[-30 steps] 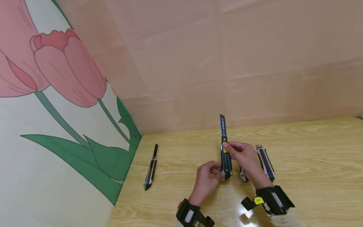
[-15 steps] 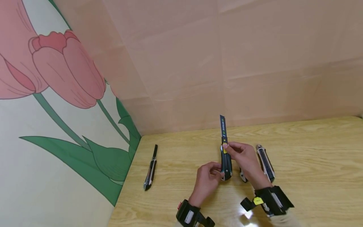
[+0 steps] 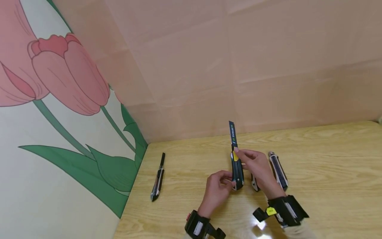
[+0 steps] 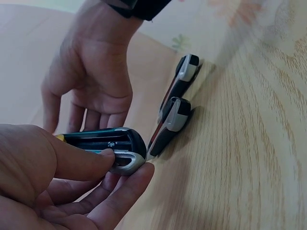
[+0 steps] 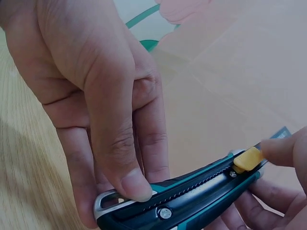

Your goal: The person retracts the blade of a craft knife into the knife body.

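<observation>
A large dark-green and black utility knife (image 3: 237,174) is held up over the table, its long dark blade (image 3: 233,134) extended and pointing away from me. My left hand (image 3: 219,189) pinches the butt end between thumb and fingers. Higher up the handle, my right hand (image 3: 259,165) grips the knife from the right side. In the right wrist view the yellow slider (image 5: 248,159) sits near the handle's front end, the right thumb right at its front edge. Fingers of the right hand lie behind and under the handle there.
A slim black and silver utility knife (image 3: 158,182) lies at the left of the wooden table (image 3: 191,156). Right of my hands lies a thicker one (image 3: 278,171); beside it another knife (image 3: 255,183) is partly hidden by the right hand. A tulip-printed panel (image 3: 74,132) stands left.
My right thumb has shifted slightly up toward the front of the yellow slider. The blade tip has tilted a little to the left. The left hand keeps its hold.
</observation>
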Available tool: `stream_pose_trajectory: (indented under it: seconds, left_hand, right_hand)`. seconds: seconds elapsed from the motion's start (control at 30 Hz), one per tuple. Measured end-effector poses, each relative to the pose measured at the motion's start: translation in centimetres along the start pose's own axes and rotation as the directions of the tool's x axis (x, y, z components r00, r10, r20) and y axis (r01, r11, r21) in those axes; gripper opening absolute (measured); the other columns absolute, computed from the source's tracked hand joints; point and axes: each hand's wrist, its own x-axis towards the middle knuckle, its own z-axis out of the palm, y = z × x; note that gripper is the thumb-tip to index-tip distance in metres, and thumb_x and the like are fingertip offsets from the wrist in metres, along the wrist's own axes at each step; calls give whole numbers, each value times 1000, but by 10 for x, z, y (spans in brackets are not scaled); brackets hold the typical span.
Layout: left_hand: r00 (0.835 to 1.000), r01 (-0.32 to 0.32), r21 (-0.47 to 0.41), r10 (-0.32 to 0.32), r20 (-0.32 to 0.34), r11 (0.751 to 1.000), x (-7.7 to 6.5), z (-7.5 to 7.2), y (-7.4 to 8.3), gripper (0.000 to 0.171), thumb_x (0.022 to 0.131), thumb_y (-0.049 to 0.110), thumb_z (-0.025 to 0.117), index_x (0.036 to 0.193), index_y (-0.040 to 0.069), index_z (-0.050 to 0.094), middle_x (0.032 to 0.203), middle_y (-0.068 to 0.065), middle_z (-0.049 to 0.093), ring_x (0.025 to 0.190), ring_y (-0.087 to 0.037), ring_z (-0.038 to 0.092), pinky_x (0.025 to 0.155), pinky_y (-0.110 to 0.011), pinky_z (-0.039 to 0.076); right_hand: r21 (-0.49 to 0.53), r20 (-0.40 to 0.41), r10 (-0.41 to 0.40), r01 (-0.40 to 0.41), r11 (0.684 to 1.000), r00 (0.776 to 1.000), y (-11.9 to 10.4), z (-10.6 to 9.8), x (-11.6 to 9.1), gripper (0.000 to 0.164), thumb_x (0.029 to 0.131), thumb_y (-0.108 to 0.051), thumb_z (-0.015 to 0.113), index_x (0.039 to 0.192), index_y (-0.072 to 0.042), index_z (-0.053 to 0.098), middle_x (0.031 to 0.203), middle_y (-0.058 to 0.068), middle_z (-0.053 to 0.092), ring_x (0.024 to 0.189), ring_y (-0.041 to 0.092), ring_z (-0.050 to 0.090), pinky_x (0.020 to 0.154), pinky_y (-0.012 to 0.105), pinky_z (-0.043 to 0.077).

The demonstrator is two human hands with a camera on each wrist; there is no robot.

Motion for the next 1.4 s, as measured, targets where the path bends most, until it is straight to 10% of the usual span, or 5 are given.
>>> stream_pose_trajectory:
  seconds: [1.4]
  left_hand:
    - [1000,-27,-9,27,3,1000,0,2,0,20,87,-6,72,105,2,75,94,-5,75,74,-6,70,63,-19,57]
  right_hand:
    - [-18,-42,-105,104,994,994,10,1,1,54,96,-45,69,130,-3,68,127,16,67,107,18,59,85,22,50]
